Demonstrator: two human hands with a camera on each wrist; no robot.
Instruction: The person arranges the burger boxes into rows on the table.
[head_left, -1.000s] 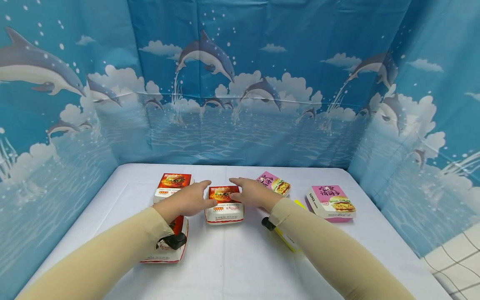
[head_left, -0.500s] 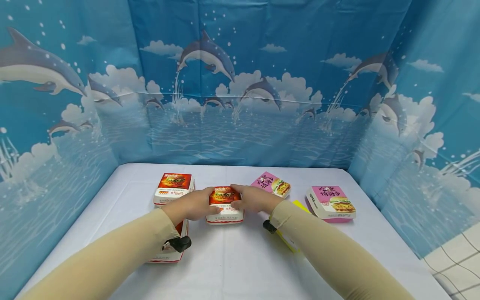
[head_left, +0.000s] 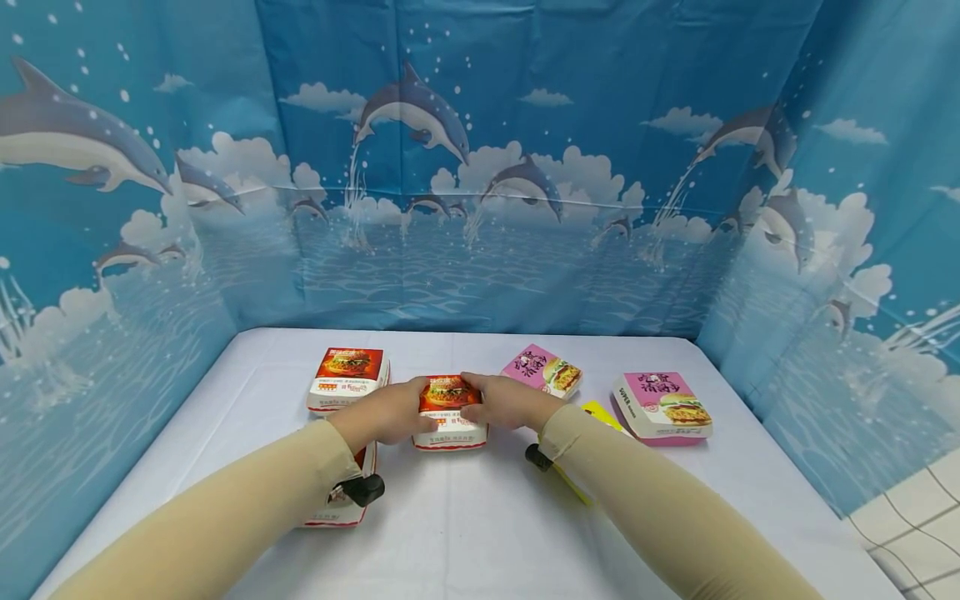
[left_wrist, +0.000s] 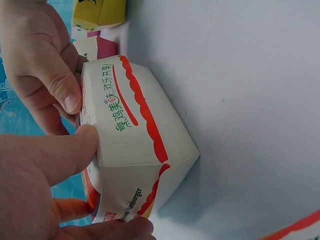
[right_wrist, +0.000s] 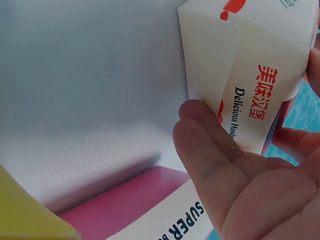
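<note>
A red-and-white burger box [head_left: 450, 437] sits on the white table between my two hands. My left hand [head_left: 386, 412] holds its left side, with the thumb on the top edge and the fingers along the side wall. On the opposite side my right hand [head_left: 516, 402] holds the box the same way; in the right wrist view two of its fingers [right_wrist: 200, 145] lie along the box's side. The box [left_wrist: 135, 115] looks closed in the left wrist view, its lower edge hidden in part by shadow.
Another red burger box [head_left: 348, 375] stands at back left, and one more [head_left: 337, 512] lies partly under my left forearm. Two pink burger boxes [head_left: 663, 408] are to the right. A yellow box [head_left: 600, 412] is mostly hidden beneath my right sleeve. A dolphin-print curtain [head_left: 480, 275] encloses the table.
Both hands have closed in from either side and now hold the middle burger box. The box itself has barely moved, and the other boxes stay where they were.
</note>
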